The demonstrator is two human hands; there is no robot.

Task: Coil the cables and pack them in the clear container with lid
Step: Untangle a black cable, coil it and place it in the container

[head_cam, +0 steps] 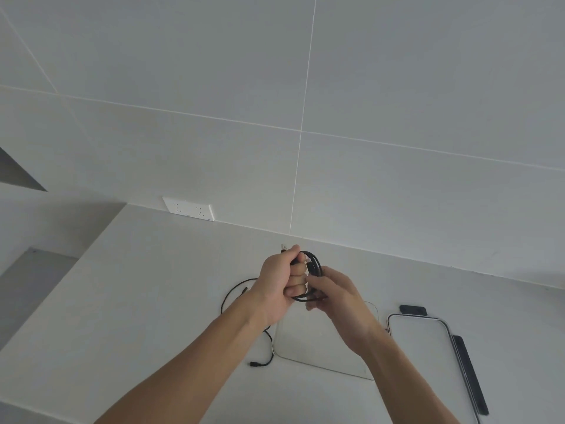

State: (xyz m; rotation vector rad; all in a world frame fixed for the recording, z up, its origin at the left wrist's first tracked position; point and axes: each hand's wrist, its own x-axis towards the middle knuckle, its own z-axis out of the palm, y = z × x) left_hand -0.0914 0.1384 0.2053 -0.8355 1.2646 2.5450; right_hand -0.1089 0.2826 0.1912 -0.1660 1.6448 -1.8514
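Left hand: the left hand (276,281) is raised above the tabletop (171,301), fingers (298,281) curled tight round a black coiled cable (315,267), with a plug end poking out above the thumb.
Right hand: the right hand (337,296) touches the same coil from the right, its fingers pinching the lower loops; both hands meet over the middle of the tabletop.
Second cable: a loose black cable (227,296) lies on the tabletop left of the hands, partly hidden by the left forearm, one plug end lying near the container's near left corner.
Container: the clear container (305,347) sits on the tabletop below the hands, open, partly covered by the right forearm.
Lid: the lid (428,341) lies flat just right of the container, with dark clips along its far and right edges.
Edges: the tabletop's far edge meets a tiled wall (305,117); a white socket plate (188,209) sits on the wall at far left; the tabletop's left edge drops off diagonally.
Open room: bare tabletop spreads left of the loose cable and between the hands and the wall.
Count: two cables, one container, one lid, two hands.
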